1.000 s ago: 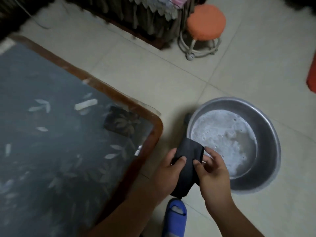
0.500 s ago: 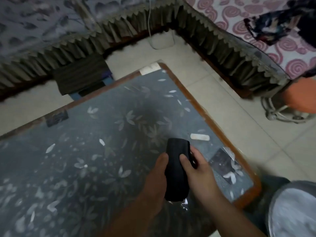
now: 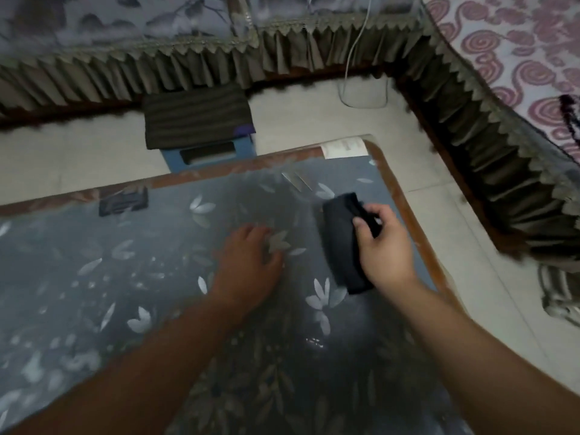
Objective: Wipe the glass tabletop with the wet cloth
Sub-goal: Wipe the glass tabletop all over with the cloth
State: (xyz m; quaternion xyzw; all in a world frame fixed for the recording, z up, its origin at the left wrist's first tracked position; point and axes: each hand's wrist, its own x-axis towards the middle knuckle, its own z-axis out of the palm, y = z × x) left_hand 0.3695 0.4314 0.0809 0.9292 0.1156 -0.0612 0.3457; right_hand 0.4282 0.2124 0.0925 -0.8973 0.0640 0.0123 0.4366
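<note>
1. The right hand (image 3: pixel 384 246) gripped a dark cloth (image 3: pixel 342 240), fingers curled round its far side and the thumb pressed across the top.
2. The cloth was folded into a long thick strip and sat over the far right part of the glass tabletop (image 3: pixel 150 277), near the right edge. Whether its underside touched the glass could not be told.
3. The left hand (image 3: pixel 251 262) lay palm down on the glass just left of the cloth and apart from it, fingers loosely spread and holding nothing.
4. Both bare forearms reached in from the near side of the table.
5. The glass showed a pattern of pale leaves and flowers, and a brown wooden frame (image 3: pixel 419 227) ran round its edge.
6. A white label (image 3: pixel 343 146) sat at the far right corner of the table, and a small dark patch (image 3: pixel 123 204) showed near the far edge on the left.
7. Beyond the table, on the pale tiled floor (image 3: pixel 314 117), stood a blue stool (image 3: pixel 207 153) with a dark striped cushion (image 3: pixel 196 119) on top.
8. A frilled skirt (image 3: pixel 188 64) of furniture fabric ran along the back and down the right side, with a swirl-patterned cover (image 3: pixel 508 51) above it at the right.
9. A white cable (image 3: pixel 351 67) hung down to the floor in the far corner.
</note>
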